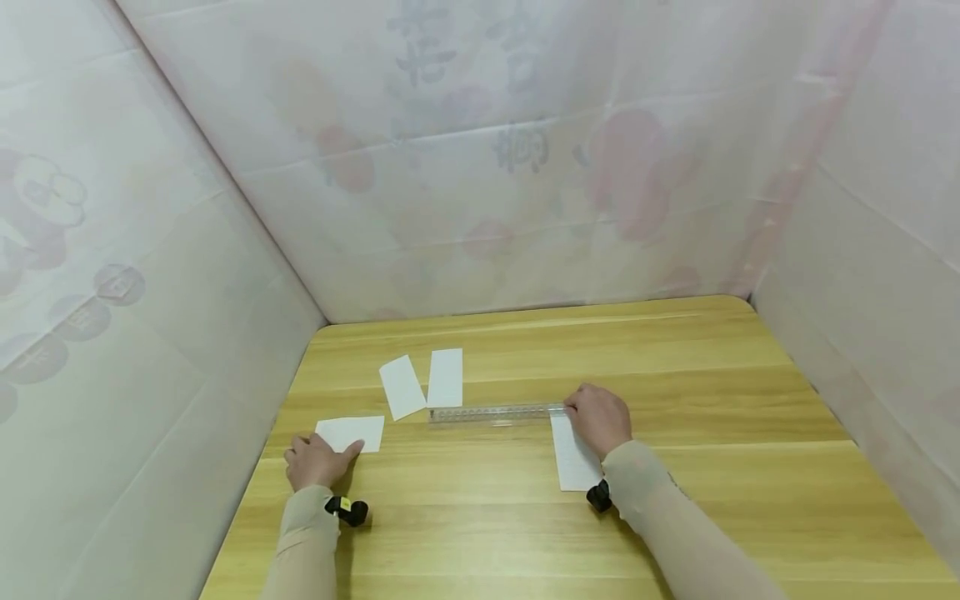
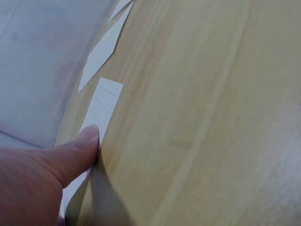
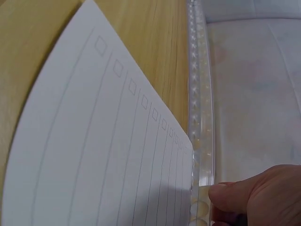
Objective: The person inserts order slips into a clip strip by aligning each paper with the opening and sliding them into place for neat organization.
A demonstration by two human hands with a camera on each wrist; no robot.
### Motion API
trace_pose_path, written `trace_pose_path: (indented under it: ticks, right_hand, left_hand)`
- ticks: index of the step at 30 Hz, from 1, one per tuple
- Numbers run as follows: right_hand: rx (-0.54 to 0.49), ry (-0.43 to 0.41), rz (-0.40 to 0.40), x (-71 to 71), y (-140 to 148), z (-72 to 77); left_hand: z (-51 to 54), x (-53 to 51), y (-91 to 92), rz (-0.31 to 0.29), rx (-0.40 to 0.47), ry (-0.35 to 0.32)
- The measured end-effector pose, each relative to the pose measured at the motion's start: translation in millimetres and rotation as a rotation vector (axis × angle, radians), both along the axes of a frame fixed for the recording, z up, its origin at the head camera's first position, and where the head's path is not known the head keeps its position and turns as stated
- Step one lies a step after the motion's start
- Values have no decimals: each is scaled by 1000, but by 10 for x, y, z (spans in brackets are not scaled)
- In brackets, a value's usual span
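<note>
Behind the left hand (image 1: 317,462), a pale grey-beige, wrinkled cuff (image 1: 307,508) wraps the wrist, beside a small black camera (image 1: 357,513) with a yellow label (image 1: 345,504). The right hand (image 1: 600,418) has a matching cuff (image 1: 636,475) and black camera (image 1: 599,497).

This is a small booth walled with sheeting; whether it stands in a home, an office or elsewhere cannot be told. A pale, creased back wall (image 1: 480,242) with faint printed characters rises behind the far edge of the wood-grain tabletop (image 1: 480,500), and a left wall (image 1: 157,358) and right wall (image 1: 885,258) join it near the far corners.
</note>
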State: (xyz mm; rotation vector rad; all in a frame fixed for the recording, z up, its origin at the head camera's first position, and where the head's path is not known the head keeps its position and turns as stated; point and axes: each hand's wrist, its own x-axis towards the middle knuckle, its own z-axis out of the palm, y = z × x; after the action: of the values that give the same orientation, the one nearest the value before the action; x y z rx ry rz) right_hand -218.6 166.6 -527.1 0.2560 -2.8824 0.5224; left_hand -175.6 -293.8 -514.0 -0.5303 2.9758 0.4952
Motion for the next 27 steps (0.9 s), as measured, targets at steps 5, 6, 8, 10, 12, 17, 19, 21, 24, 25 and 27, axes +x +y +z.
trace_pose_path:
  ticks: [5, 6, 8, 10, 12, 17, 19, 21, 24, 25, 27]
  right_hand:
    - [-5, 9, -15, 17, -2, -16]
    - [-4, 8, -14, 22, -2, -18]
    - [-3, 5, -14, 31, -7, -21]
    - [-4, 1, -14, 41, -13, -11]
    - [-6, -2, -16, 48, -18, 1]
    - [-15, 2, -26, 48, -18, 10]
    - [-15, 6, -28, 41, -17, 4]
    - [-17, 8, -29, 35, -20, -2]
    - [-15, 5, -23, 30, -27, 8]
    - [-14, 5, -20, 29, -29, 14]
    - [-8, 6, -16, 24, -33, 21]
  left_hand:
    - [-33, 10, 5, -2, -4, 13]
    - [-42, 10, 4, -2, -4, 16]
    - [-59, 12, 2, -1, -4, 19]
    - [-74, 13, 0, 1, 3, 20]
    - [-86, 11, -4, 2, 13, 19]
    - [-75, 13, 12, -16, 13, 18]
    - [-66, 15, 22, -23, 9, 23]
    - [-67, 15, 27, -14, 19, 35]
    - [-82, 16, 38, 0, 36, 66]
    - [-93, 13, 38, 5, 45, 78]
    - [-109, 15, 43, 9, 64, 105]
